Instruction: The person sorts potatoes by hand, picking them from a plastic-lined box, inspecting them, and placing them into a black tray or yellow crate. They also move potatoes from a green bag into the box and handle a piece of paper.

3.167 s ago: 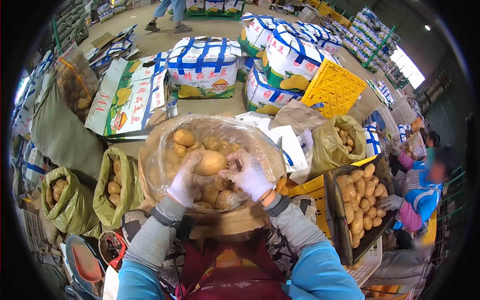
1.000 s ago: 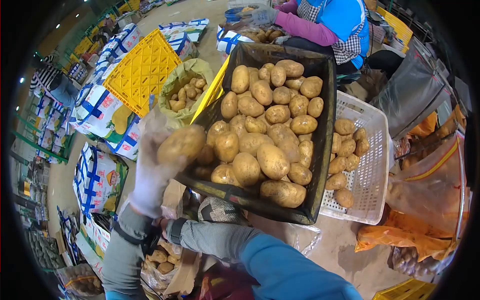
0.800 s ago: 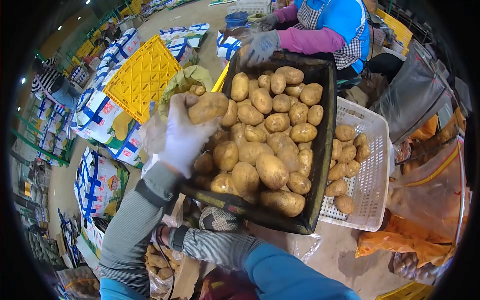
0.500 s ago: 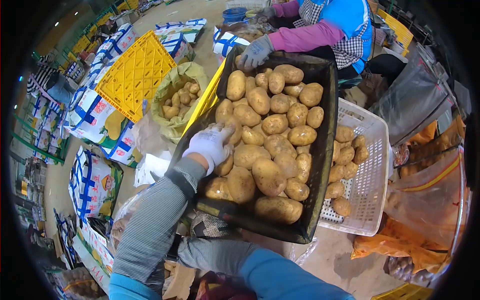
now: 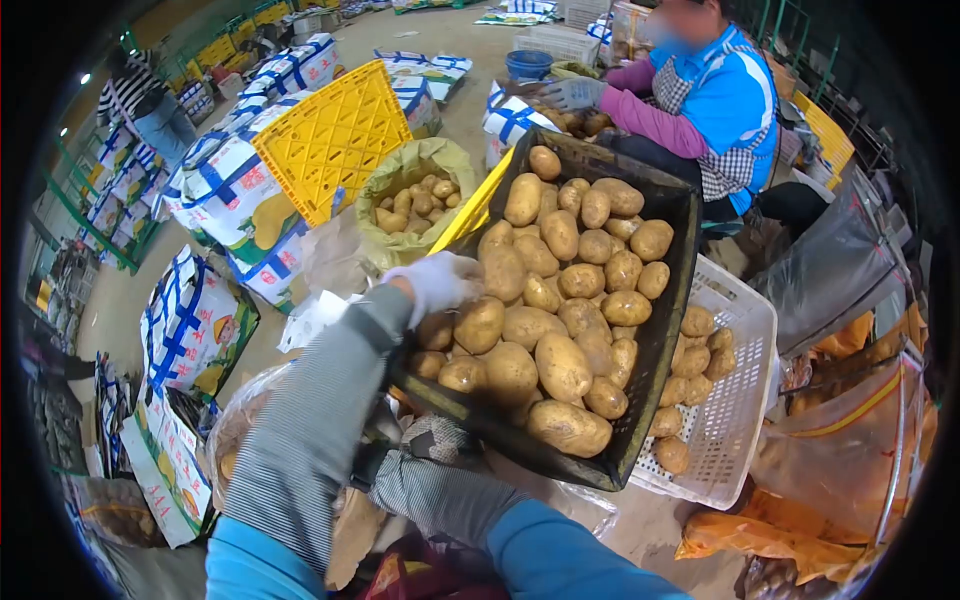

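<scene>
My left hand [image 5: 436, 283], in a white glove, reaches over the left side of a black-lined crate [image 5: 655, 400]. Its fingers are extended and slightly bent, at the potatoes [image 5: 563, 366] along that side; a firm hold on one does not show. Potatoes of mixed size, some with dirt on them, fill the crate, which tilts toward me. My right forearm [image 5: 440, 492], in a striped sleeve, crosses below the crate toward the left. My right hand is hidden behind my left forearm [image 5: 305, 430].
Beneath the crate's right side stands a white perforated basket [image 5: 745, 400] with potatoes. Left of it are a green sack [image 5: 385, 185] of potatoes and a yellow plastic crate [image 5: 335, 140]. A co-worker [image 5: 735, 110] sits beyond, a grey-gloved hand [image 5: 575, 94] over other potatoes.
The co-worker's gloved hand has left the crate's far end and moved back to the potatoes behind it. My left hand has shifted slightly along the crate's left side. The view has tilted up.
</scene>
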Action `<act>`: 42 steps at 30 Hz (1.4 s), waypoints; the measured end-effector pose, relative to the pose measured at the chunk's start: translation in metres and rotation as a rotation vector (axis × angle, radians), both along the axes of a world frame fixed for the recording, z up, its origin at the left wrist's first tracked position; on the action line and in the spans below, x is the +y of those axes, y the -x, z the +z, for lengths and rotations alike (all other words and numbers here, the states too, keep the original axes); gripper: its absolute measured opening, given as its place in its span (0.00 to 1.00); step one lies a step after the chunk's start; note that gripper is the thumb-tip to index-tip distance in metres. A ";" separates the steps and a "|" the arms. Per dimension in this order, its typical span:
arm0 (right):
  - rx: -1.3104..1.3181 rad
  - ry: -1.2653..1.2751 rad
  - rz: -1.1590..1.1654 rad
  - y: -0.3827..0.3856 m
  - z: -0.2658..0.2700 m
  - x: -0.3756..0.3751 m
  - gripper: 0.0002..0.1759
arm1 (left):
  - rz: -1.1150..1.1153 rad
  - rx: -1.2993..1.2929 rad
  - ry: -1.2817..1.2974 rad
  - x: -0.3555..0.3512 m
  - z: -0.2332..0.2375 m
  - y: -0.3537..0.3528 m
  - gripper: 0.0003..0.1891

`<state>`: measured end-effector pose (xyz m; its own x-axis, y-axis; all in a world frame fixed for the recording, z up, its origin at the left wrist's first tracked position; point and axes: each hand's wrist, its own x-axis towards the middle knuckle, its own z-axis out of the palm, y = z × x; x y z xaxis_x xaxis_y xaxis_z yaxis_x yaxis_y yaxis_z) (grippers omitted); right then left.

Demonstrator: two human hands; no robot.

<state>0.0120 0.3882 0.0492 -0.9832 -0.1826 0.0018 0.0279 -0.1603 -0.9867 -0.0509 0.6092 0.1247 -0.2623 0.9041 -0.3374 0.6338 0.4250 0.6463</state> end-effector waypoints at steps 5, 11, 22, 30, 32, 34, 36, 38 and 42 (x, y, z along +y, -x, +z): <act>0.034 -0.082 -0.041 0.004 0.022 0.008 0.20 | 0.287 -0.061 -0.404 -0.169 0.099 0.025 0.24; 0.085 -0.415 -0.212 0.024 0.011 0.018 0.22 | 0.917 -0.210 -0.658 -0.410 0.103 0.007 0.22; -0.062 -0.820 -0.158 -0.010 -0.086 -0.025 0.18 | 1.764 -0.721 -1.266 -0.664 -0.067 -0.101 0.05; -0.164 -0.731 0.247 0.017 -0.120 -0.132 0.24 | 1.746 -0.767 -1.860 -0.710 -0.047 -0.095 0.09; -0.067 -0.532 0.291 0.023 -0.144 -0.190 0.30 | 1.763 -0.788 -1.953 -0.724 -0.050 -0.094 0.11; 0.041 -0.775 0.401 0.046 -0.152 -0.241 0.34 | 1.723 -0.927 -2.077 -0.734 -0.055 -0.095 0.12; 0.137 -0.703 0.371 0.068 -0.175 -0.294 0.37 | 1.714 -0.930 -2.094 -0.734 -0.057 -0.097 0.12; 0.144 -1.098 0.378 0.090 -0.166 -0.348 0.37 | 1.748 -0.908 -2.058 -0.735 -0.055 -0.093 0.12; 0.079 -1.536 0.357 0.119 -0.172 -0.404 0.36 | 1.829 -0.930 -2.074 -0.726 -0.028 -0.098 0.11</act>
